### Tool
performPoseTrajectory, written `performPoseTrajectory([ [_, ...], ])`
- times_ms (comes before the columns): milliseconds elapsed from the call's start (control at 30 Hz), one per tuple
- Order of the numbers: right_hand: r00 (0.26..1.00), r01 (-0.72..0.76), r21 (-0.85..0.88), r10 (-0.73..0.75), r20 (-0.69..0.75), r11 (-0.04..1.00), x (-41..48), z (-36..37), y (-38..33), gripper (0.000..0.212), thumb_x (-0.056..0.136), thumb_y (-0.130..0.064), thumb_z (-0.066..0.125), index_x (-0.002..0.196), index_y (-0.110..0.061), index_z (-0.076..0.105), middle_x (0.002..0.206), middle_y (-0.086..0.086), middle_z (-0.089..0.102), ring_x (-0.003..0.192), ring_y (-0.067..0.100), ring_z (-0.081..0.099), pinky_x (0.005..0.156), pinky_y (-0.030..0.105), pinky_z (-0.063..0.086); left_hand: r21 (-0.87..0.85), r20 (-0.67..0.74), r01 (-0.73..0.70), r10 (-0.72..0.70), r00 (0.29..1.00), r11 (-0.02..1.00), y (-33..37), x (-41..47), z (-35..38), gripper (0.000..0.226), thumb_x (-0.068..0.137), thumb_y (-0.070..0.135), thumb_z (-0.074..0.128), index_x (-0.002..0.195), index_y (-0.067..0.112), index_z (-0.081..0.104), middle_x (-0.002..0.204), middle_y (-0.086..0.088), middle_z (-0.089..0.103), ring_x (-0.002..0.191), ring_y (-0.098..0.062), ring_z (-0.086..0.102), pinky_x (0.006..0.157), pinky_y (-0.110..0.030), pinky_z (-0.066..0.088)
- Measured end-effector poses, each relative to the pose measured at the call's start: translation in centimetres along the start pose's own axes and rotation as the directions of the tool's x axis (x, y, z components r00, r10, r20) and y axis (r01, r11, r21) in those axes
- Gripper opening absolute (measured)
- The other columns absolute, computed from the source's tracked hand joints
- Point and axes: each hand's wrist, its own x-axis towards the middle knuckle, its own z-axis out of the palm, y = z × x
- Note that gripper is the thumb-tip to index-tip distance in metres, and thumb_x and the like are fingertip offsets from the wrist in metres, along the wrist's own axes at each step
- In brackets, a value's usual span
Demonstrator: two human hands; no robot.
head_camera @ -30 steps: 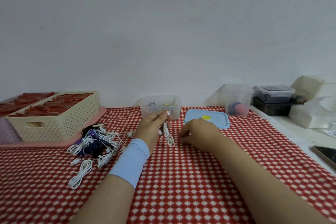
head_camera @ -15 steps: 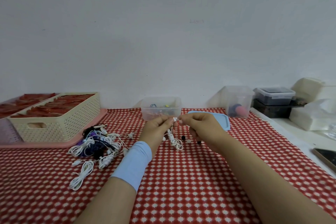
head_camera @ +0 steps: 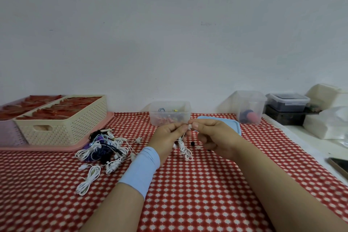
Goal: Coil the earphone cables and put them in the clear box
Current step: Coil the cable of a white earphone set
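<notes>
A messy pile of earphones (head_camera: 105, 147) is lying on the desk (head_camera: 188, 194), left of the hands and just in front of a cream basket (head_camera: 62, 128). The clear box (head_camera: 169, 113) is sitting behind the hands, with a blue lid (head_camera: 233, 124) beside it.

The white earphone cable (head_camera: 183, 149) is hanging between the hands. Its long way is running up and down, with bunched loops at the bottom.

The left hand (head_camera: 167, 137) is pinching the top in a tight grip. The right hand (head_camera: 216, 137) is pinching the white tip right beside it.
</notes>
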Motion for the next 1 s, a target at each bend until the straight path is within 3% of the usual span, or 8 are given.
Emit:
performPoseTrajectory([
  [200, 0.998, -0.047, 0.025, 0.046, 0.051, 0.999, -0.16, -0.25, -0.09, 0.022, 0.096, -0.013, 0.062, 0.113, -0.012, 0.075, 0.080, -0.003, 0.067, 0.055, 0.007, 0.043, 0.044, 0.018, 0.022, -0.045, 0.026, 0.021, -0.020, 0.999, 0.999, 0.24, -0.17, -0.01, 0.013, 0.094, 0.016, 0.062, 0.093, 0.014, 0.075, 0.075, 0.003, 0.070, 0.066, -0.006, 0.060, 0.060, -0.018, 0.048],
  [500, 0.993, -0.071, 0.003, 0.070, 0.099, 0.998, -0.05, -0.44, 0.01, 0.027, 0.091, -0.019, 0.066, 0.115, -0.012, 0.075, 0.096, 0.007, 0.065, 0.056, 0.008, 0.046, 0.041, 0.016, 0.025, -0.049, 0.079, 0.000, 0.004, 0.997, 0.999, 0.19, -0.25, -0.08, 0.020, 0.093, 0.014, 0.062, 0.080, 0.017, 0.077, 0.072, 0.001, 0.066, 0.065, -0.013, 0.053, 0.068, -0.029, 0.044],
  [667, 0.997, -0.048, -0.067, 0.052, 0.054, 0.997, -0.14, -0.22, -0.09, 0.028, 0.084, -0.021, 0.072, 0.110, -0.012, 0.078, 0.090, 0.008, 0.068, 0.055, 0.010, 0.047, 0.041, 0.018, 0.022, -0.006, 0.059, -0.005, 0.005, 0.998, 1.000, 0.07, -0.28, -0.34, 0.020, 0.092, 0.014, 0.064, 0.080, 0.019, 0.078, 0.073, 0.000, 0.068, 0.067, -0.012, 0.054, 0.070, -0.029, 0.045],
  [900, 0.997, -0.042, -0.047, 0.044, 0.056, 0.998, -0.43, -0.11, -0.19, 0.024, 0.087, -0.017, 0.070, 0.109, -0.011, 0.078, 0.085, 0.007, 0.069, 0.055, 0.011, 0.050, 0.040, 0.017, 0.023, -0.036, 0.067, 0.017, -0.014, 0.998, 0.999, 0.17, -0.33, -0.35, 0.014, 0.091, 0.014, 0.065, 0.085, 0.017, 0.078, 0.074, -0.001, 0.069, 0.067, -0.012, 0.055, 0.069, -0.028, 0.046],
  [1000, 0.996, -0.053, -0.038, 0.056, 0.065, 0.998, -0.35, -0.03, -0.02, 0.032, 0.079, -0.022, 0.072, 0.108, -0.010, 0.077, 0.086, 0.008, 0.069, 0.055, 0.011, 0.050, 0.039, 0.017, 0.024, -0.019, 0.071, 0.018, -0.016, 0.997, 1.000, 0.24, -0.49, -0.42, 0.014, 0.091, 0.013, 0.064, 0.087, 0.016, 0.077, 0.074, -0.001, 0.069, 0.068, -0.014, 0.055, 0.071, -0.029, 0.047],
])
